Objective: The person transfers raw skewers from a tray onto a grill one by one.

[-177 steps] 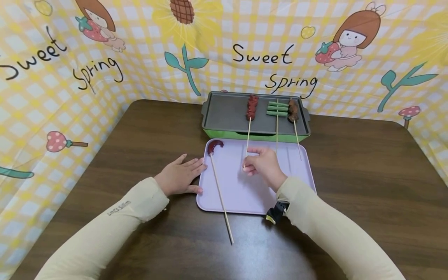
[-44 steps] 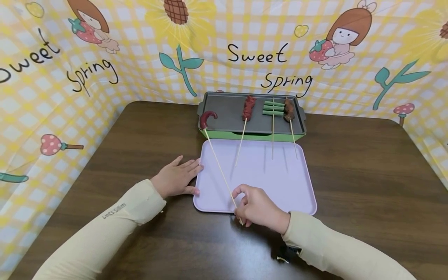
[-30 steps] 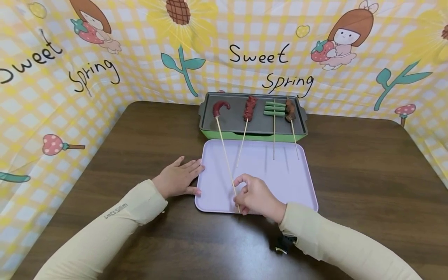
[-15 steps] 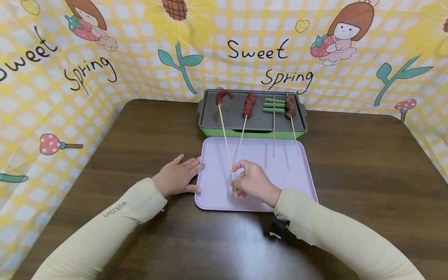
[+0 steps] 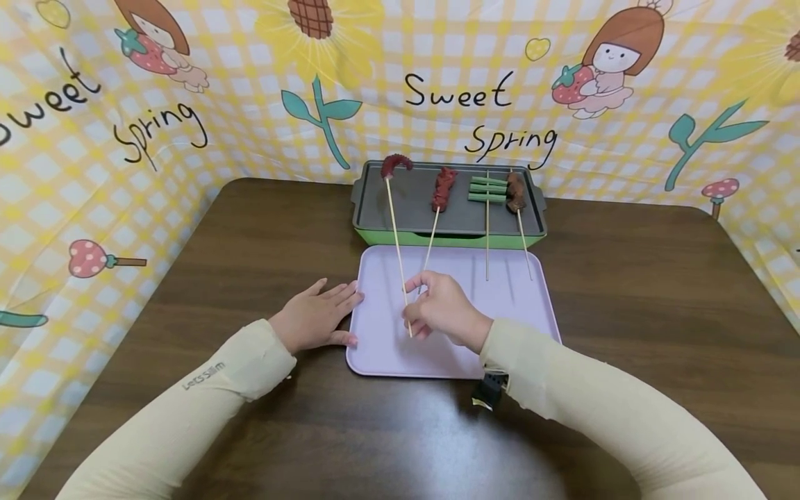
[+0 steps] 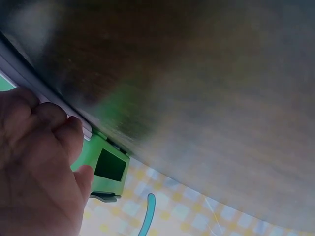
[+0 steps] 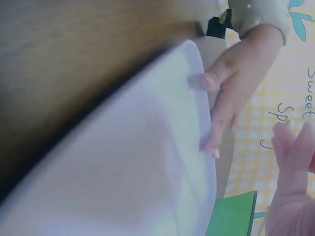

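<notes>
In the head view my right hand [image 5: 446,309] pinches the lower end of a wooden skewer [image 5: 396,229]. A dark red, curled piece [image 5: 395,165], much like an octopus tentacle, sits on its far end and overlaps the left part of the grill pan [image 5: 400,215]. My left hand [image 5: 315,316] lies with spread fingers, its fingertips at the left rim of the lilac tray [image 5: 381,362]. The right wrist view shows that left hand [image 7: 241,83] against the tray's rim, and some right fingers [image 7: 295,167]. Only part of my left hand [image 6: 39,162] shows in the left wrist view.
On the pan lie a red meat skewer [image 5: 444,189], a skewer of green stalks [image 5: 487,198] and a brown skewer [image 5: 515,193]. Their sticks reach out over the tray. A patterned yellow cloth [image 5: 250,125] hangs behind the brown table [image 5: 625,278].
My right hand has let go of the red meat skewer's stick and lifted the curled skewer from the tray, moving it right and forward over the pan. My left hand stays at the rim.
</notes>
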`<state>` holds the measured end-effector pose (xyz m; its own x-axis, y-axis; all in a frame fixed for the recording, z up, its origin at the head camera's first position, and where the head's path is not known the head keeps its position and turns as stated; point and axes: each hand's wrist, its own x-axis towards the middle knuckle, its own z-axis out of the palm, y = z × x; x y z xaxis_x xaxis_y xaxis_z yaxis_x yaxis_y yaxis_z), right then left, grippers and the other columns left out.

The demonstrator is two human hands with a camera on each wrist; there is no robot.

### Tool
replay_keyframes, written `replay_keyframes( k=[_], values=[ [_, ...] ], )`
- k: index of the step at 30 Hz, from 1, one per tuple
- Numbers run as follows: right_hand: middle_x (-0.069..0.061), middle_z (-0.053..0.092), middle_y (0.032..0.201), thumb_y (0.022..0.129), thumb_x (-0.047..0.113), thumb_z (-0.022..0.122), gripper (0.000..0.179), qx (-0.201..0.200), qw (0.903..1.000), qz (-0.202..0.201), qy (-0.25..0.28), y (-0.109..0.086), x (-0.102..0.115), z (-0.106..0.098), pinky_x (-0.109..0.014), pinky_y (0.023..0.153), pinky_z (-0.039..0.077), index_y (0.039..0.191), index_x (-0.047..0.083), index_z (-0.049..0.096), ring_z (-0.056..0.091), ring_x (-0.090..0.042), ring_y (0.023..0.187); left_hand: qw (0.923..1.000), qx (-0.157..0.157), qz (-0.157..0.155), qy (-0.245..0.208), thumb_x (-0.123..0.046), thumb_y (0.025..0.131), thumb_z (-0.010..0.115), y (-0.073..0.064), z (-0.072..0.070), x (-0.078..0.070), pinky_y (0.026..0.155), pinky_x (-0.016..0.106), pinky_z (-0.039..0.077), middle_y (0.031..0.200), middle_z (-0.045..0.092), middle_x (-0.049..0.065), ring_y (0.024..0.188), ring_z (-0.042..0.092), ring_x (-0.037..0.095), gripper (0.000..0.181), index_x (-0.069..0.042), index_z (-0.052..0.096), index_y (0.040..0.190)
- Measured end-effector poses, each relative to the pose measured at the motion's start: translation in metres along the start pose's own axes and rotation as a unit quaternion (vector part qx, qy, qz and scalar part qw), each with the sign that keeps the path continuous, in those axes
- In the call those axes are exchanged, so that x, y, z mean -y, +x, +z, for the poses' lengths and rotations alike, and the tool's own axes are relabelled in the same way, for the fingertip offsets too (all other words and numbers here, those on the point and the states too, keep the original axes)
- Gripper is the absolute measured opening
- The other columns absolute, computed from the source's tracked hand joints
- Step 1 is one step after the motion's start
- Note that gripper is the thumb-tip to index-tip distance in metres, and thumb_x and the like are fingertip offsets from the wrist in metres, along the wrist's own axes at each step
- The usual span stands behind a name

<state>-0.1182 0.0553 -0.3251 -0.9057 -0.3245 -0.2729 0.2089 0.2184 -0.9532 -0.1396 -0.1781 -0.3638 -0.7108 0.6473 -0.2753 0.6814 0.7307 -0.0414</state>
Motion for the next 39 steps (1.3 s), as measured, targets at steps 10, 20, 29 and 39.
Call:
replay_keyframes(
  k=[10, 20, 29, 39],
  values=[
    [-0.007, 0.059, 0.056, 0.078, -0.014, 0.057, 0.035, -0.012, 0.9998, 0.013, 0.003, 0.011, 0.005, 0.003, -0.022, 0.041, 0.048, 0.111, -0.012, 0.048, 0.053, -0.010, 0.041, 1.0000, 0.006, -0.001, 0.001, -0.054, 0.090, 0.053, -0.001, 0.000, 0.001, 0.110, 0.053, 0.025, 0.148, 0.036, 0.022, 0.135, 0.038, 0.032, 0.078, 0.003, 0.041, 0.142],
    [-0.007, 0.059, 0.055, 0.078, -0.015, 0.057, 0.037, -0.034, 0.9985, 0.038, 0.019, 0.019, 0.011, 0.000, -0.021, 0.040, 0.047, 0.114, -0.013, 0.048, 0.053, -0.010, 0.039, 1.0000, 0.004, -0.005, 0.002, -0.054, 0.090, 0.053, 0.000, -0.002, 0.001, 0.110, 0.053, 0.024, 0.149, 0.035, 0.021, 0.136, 0.037, 0.032, 0.079, 0.002, 0.040, 0.143],
    [-0.008, 0.061, 0.058, 0.080, -0.013, 0.059, 0.038, -0.038, 0.9980, 0.045, 0.023, 0.026, 0.019, -0.004, -0.021, 0.040, 0.047, 0.116, -0.012, 0.048, 0.053, -0.010, 0.039, 0.9999, 0.012, -0.007, -0.006, -0.053, 0.091, 0.052, 0.000, -0.006, 0.000, 0.111, 0.053, 0.022, 0.150, 0.033, 0.021, 0.136, 0.036, 0.032, 0.079, 0.003, 0.039, 0.144],
    [-0.007, 0.060, 0.057, 0.082, -0.011, 0.059, 0.039, -0.032, 0.9979, 0.056, 0.009, 0.032, 0.023, -0.007, -0.020, 0.039, 0.046, 0.119, -0.013, 0.048, 0.053, -0.009, 0.038, 0.9998, 0.017, -0.004, -0.004, -0.054, 0.090, 0.052, 0.001, -0.002, 0.001, 0.111, 0.054, 0.022, 0.150, 0.033, 0.021, 0.137, 0.036, 0.032, 0.079, 0.003, 0.039, 0.144]
  ],
)
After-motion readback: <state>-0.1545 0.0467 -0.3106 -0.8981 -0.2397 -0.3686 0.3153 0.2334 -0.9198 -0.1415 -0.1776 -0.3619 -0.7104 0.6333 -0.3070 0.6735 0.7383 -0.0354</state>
